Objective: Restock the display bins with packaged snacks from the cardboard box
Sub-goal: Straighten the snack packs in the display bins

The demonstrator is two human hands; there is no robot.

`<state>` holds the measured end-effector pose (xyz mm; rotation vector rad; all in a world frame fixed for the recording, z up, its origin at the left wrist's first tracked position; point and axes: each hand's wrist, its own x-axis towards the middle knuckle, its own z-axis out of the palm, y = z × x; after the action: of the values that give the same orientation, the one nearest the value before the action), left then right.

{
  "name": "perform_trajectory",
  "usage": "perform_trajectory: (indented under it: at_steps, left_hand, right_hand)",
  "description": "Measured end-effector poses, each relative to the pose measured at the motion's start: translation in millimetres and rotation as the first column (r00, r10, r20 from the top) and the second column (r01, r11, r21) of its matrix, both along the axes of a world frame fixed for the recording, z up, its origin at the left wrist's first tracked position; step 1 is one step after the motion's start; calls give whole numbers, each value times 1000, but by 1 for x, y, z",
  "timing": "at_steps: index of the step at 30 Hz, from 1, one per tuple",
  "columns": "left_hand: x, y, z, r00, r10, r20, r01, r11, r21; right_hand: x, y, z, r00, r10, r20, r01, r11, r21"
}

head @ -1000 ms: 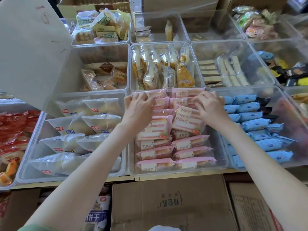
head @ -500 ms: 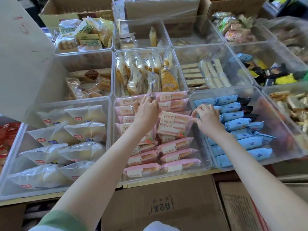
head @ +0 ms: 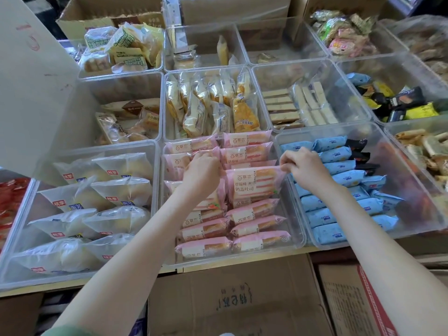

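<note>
A clear display bin [head: 297, 241] in the front middle holds two columns of pink snack packs. My right hand [head: 303, 167] pinches the top right corner of one raised pink pack [head: 253, 185] in the right column. My left hand [head: 202, 169] reaches into the left column, its fingers curled down among the pink packs [head: 180, 163] there; its grip is hidden. A closed cardboard box [head: 232, 299] lies below the bins at the front.
A bin of white packs [head: 97, 202] is at the left and a bin of blue packs [head: 337, 166] at the right. More bins of yellow, brown and mixed snacks fill the rows behind. A raised cardboard flap [head: 31, 81] stands at the far left.
My right hand slid from the pack's face to its right corner and now pinches it. My left hand moved deeper into the left column. The camera shifted left.
</note>
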<state>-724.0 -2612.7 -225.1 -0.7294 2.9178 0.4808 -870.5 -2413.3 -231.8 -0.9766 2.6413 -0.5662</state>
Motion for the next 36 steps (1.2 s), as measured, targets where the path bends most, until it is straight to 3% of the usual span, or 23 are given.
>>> perform_trajectory:
  at_steps: [4, 7, 12, 17, 20, 22, 28, 36]
  left_hand:
    - [-7, -10, 7, 987, -123, 103, 125, 992, -6]
    - [-17, -19, 11, 976, -151, 159, 155, 988, -12]
    - [-33, -22, 5, 984, -169, 52, 174, 976, -134]
    - [-36, -20, -5, 959, -193, 206, 227, 961, -157]
    - [-36, -19, -6, 962, -198, 190, 234, 953, -190]
    - [-33, -20, -7, 971, -195, 140, 219, 957, -192]
    - [-26, -29, -12, 994, -88, -59, 77, 981, -177]
    - [-5, -37, -6, 996, -86, 27, 88, 992, -90]
  right_hand:
    - [-10, -4, -4, 997, 76, -16, -72, 985, 159]
    - [-19, -10, 3, 996, 82, 22, -84, 989, 124]
    - [-35, -21, -1, 999, 28, 37, -30, 997, 71]
    - [-39, -34, -6, 982, 185, -24, -174, 953, 250]
    - [-39, -38, -8, 971, 230, -61, -205, 939, 277]
    - [-39, -37, -12, 969, 230, -89, -204, 951, 234]
    - [-39, -33, -14, 987, 15, -158, -38, 989, -143]
    - [-35, -26, -22, 995, 32, -92, -42, 993, -106]
